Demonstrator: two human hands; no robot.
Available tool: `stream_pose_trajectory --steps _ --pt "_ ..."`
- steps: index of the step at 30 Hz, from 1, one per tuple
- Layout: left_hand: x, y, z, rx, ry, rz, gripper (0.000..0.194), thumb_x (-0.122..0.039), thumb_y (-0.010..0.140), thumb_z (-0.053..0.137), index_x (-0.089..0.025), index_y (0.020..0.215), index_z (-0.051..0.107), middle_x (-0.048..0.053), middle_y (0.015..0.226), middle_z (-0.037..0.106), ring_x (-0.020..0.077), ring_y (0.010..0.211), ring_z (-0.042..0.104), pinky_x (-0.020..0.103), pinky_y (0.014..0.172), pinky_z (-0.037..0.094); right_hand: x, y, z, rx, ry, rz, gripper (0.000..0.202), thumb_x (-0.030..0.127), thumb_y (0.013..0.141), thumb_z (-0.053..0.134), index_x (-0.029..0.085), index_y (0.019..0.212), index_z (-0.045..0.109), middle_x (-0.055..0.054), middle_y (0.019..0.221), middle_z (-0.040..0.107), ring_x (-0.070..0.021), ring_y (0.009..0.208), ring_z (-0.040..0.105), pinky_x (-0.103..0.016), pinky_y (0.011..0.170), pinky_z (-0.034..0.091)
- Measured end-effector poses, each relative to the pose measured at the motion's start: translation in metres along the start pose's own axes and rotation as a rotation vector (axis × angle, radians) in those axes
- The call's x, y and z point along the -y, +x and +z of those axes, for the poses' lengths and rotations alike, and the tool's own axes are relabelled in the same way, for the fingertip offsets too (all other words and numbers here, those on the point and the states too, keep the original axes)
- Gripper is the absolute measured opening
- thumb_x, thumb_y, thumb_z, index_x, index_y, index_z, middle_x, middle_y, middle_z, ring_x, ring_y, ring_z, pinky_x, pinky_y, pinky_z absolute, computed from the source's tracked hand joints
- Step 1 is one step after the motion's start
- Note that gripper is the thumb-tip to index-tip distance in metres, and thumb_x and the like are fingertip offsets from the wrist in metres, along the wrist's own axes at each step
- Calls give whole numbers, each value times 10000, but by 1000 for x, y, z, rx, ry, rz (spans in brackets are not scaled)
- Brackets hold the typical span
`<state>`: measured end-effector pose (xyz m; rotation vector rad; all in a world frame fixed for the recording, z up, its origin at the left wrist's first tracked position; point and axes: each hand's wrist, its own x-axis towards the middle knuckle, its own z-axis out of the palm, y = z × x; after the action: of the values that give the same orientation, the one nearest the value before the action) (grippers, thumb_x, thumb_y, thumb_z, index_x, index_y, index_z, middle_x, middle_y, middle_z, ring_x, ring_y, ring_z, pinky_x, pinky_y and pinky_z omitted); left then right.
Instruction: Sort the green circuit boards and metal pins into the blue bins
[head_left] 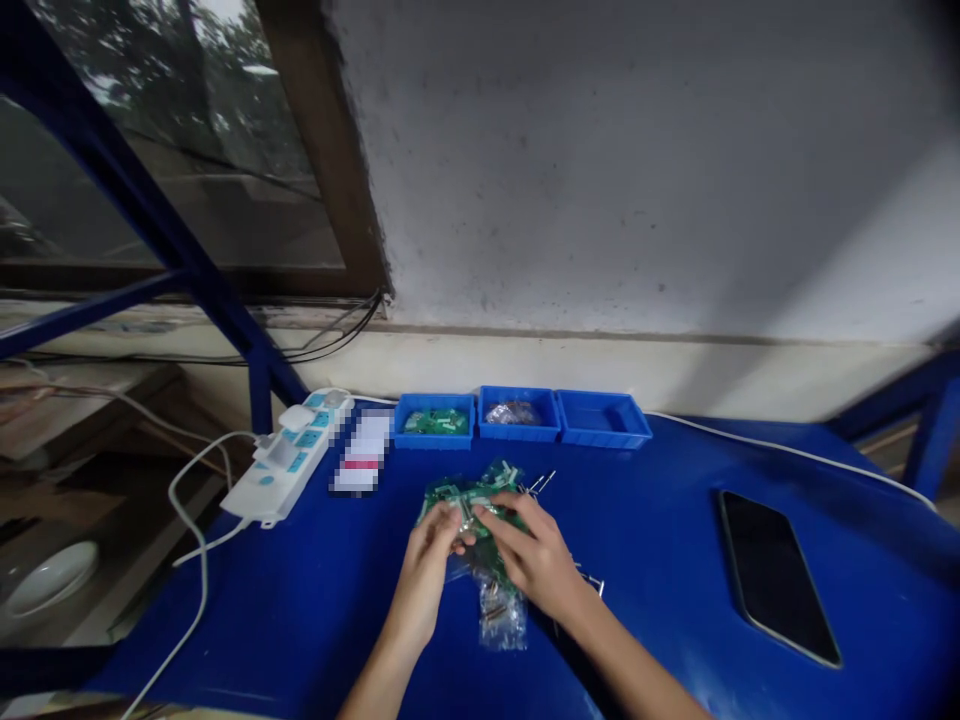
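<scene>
My left hand (pixel 435 545) is closed, its thumb and fingers pinching something small at the left of a pile of green pieces in clear plastic bags (pixel 450 490). Over the right side of the pile lies my right hand (pixel 529 545), fingers bent and pressed to the green pieces; what it may grip is too small to name. A clear bag with small brass-coloured parts (pixel 502 612) lies just below the hands. Thin silvery metal pieces (pixel 541 484) stick out beyond and to the right of my right hand.
Along the wall stand a blue tray with green pieces (pixel 435 442), one with clear bags (pixel 517 433) and a third blue tray (pixel 604 437). A white power strip (pixel 289 460) with cables and a pixelated item (pixel 363 452) are left. A black phone (pixel 778 575) lies right.
</scene>
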<state>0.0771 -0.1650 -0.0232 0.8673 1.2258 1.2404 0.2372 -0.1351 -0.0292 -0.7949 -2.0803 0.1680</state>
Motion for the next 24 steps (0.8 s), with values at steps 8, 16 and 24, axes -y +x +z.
stream_pose_trajectory --steps 8,16,24 --pt "-69 71 -32 -352 847 627 293 -371 845 511 -159 989 652 72 904 663 230 867 596 328 804 447 1 1 1 -191 6 232 299 173 829 541 227 1121 578 -114 1123 484 -268 1134 500 -445 895 485" --pt "-32 67 -12 33 1396 487 382 -433 886 444 -194 1128 616 83 1121 624 273 1048 532 400 888 420 -22 2 -11 -282 -75 493 246 306 845 533 202 1061 590 -92 1048 524 -227 990 559 -387 839 497" --pt "-12 91 24 150 1385 319 317 -435 819 542 -230 1036 649 74 1133 627 300 1100 521 425 889 385 -28 -1 -11 -267 -11 578 225 334 850 521 179 987 611 -57 901 493 -171 799 571 -318 720 505"
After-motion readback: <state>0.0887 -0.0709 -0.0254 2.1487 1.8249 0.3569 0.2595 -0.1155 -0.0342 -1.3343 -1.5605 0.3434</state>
